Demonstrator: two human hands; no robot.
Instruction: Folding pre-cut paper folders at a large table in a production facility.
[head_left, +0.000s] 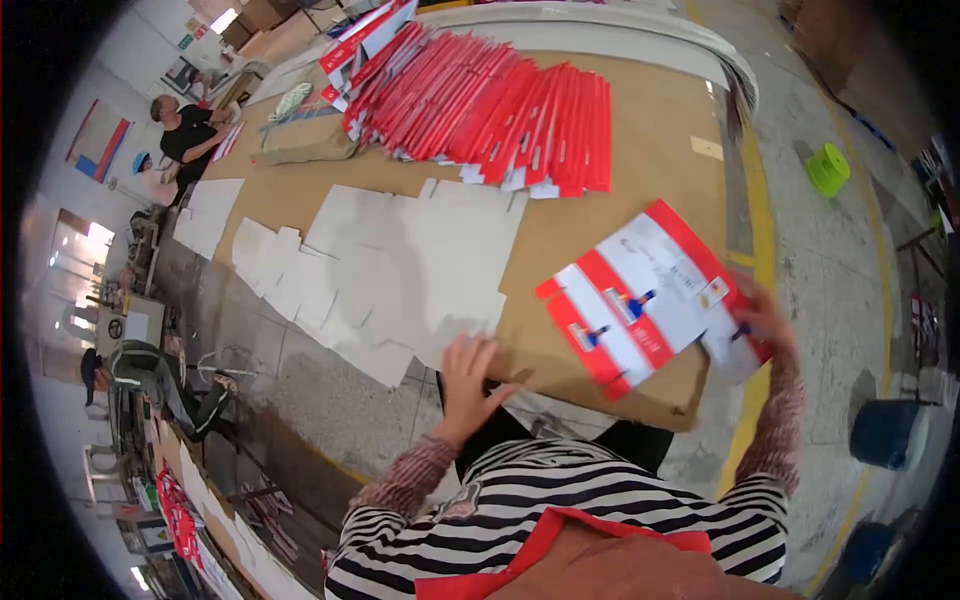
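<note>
A flat red and white printed carton blank lies tilted over the right front corner of the brown cardboard-topped table. My right hand grips its right edge, with the fingers partly behind a side flap that is blurred. My left hand is at the table's front edge, fingers spread and holding nothing. It is next to flat white carton blanks that overlap across the left and middle of the table. Farther back, a long leaning row of folded red cartons spreads over the tabletop.
A brown paper-wrapped bundle is left of the red row. On the floor to the right are a green bucket and a blue drum. People work at the far left and left.
</note>
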